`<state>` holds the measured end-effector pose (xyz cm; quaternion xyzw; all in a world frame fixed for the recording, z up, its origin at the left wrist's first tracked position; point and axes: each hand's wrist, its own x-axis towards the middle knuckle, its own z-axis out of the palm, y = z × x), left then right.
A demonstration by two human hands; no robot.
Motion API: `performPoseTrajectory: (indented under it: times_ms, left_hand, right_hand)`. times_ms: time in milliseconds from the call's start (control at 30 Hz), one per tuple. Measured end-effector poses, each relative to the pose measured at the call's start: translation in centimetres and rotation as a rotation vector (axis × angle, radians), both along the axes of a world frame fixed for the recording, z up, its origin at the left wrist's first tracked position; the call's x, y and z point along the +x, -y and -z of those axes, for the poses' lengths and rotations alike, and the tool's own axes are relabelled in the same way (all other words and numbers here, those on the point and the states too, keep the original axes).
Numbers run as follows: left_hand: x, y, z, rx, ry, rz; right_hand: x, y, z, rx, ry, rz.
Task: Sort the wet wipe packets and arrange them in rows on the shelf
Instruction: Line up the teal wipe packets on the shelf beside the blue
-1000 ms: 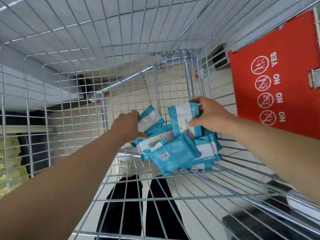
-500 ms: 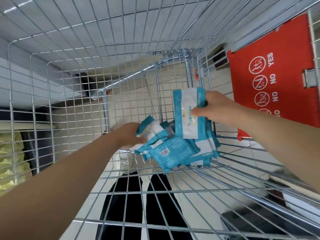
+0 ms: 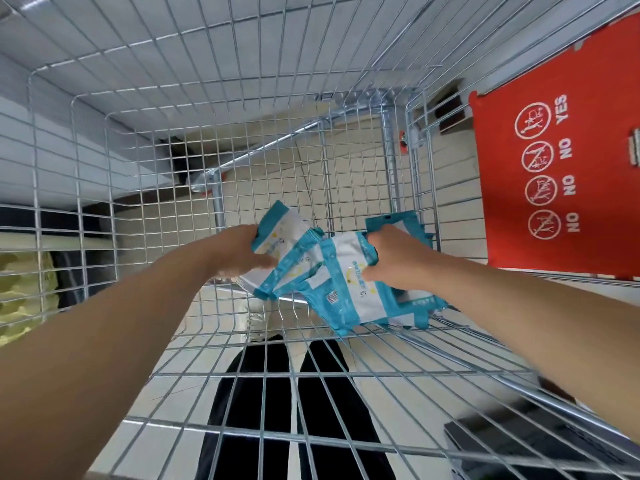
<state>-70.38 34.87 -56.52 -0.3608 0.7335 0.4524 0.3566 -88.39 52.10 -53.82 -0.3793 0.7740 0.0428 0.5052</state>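
Obs. A person leans over a wire cart with both bare arms reaching down into it.

Wet wipe packets, teal with white faces, lie heaped on the cart's mesh floor. The heap sits toward the 3 o'clock side of the basket, close to the far corner. None is on a shelf.

Left hand: fingers clenched round the lower part of one packet, the left packet. It is tilted, with its free end pointing to 1 o'clock. Its 4 o'clock edge overlaps the next packet in the heap.

Right hand: fingers curled over the top edge of a white-faced packet, the right packet, with the thumb pressed on its face. This packet lies on top of the heap. A barcode shows at its 7 o'clock side. I cannot tell whether it is printed on this packet or on the one under it.

A further teal packet pokes out at 12 o'clock of the right hand.

Surroundings: a red panel with white pictograms and the words YES and NO stands at 2 o'clock of the heap, outside the mesh. Black trousers and a pale shoe show through the cart floor at 6 o'clock. The tiled floor shows at 12 o'clock. Yellow-green goods sit at 9 o'clock, too blurred to identify.
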Motion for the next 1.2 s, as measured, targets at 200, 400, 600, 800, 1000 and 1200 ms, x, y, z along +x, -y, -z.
performPoseTrajectory:
  times_ms: [200, 400, 600, 800, 1000, 1200]
  left_hand:
    - [0.3, 0.6, -1.4, -0.033, -0.064, -0.116]
    - [1.5, 1.6, -2.6, -0.041, -0.107, -0.299]
    - [2.9, 2.3, -8.1, -0.131, -0.232, -0.49]
    - [6.7, 3.5, -19.5, -0.271, -0.378, -0.647]
    - [14.4, 4.8, -33.2, -0.333, -0.539, -0.958]
    - [26.0, 5.2, -45.2, -0.527, -0.771, -1.134]
  right_hand:
    - [1.2, 0.0, -0.5, -0.036, -0.137, -0.163]
    - [2.4, 0.0, -0.6, -0.125, -0.093, -0.092]
    - [0.8, 3.9, -5.4, -0.329, -0.028, 0.087]
    - [1.6, 9.4, -17.5, -0.601, -0.007, 0.208]
    - [7.7, 14.6, -32.8, -0.91, 0.003, 0.156]
    - [19.0, 18.9, -45.0, -1.158, 0.07, 0.012]
